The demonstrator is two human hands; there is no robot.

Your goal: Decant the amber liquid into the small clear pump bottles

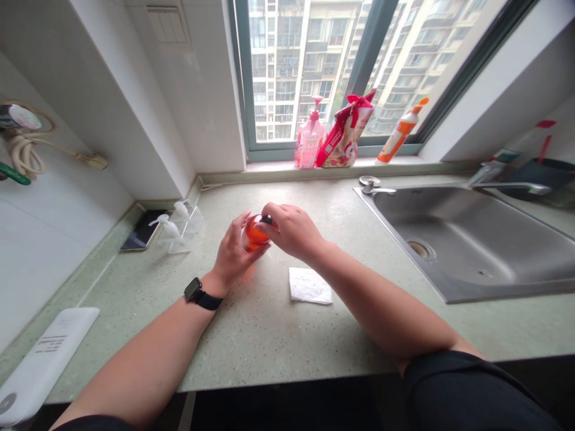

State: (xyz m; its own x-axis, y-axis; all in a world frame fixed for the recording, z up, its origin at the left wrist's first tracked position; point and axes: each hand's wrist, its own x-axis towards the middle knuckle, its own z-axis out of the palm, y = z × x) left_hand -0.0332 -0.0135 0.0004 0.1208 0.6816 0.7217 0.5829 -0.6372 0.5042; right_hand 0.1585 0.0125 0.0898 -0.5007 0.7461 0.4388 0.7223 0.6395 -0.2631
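Observation:
An orange-red bottle [254, 234] stands on the speckled green countertop [251, 353], near its middle. Wrapped round the bottle's left side and front is my left hand [234, 251], with a black watch at the wrist. My right hand [294, 230] is closed on the bottle's black cap [266, 220] from the right. A folded white tissue [309, 286] lies on the counter below my right hand. To the left of the bottle stand two clear bottles with white pump tops [168, 226].
A steel sink [485, 239] with a faucet [512, 186] is at the right. Pink pump bottle [309, 140], red bag [348, 134] and orange-white bottle [398, 137] line the windowsill. A phone [142, 230] lies at the left; a white device [47, 359] is at the near left.

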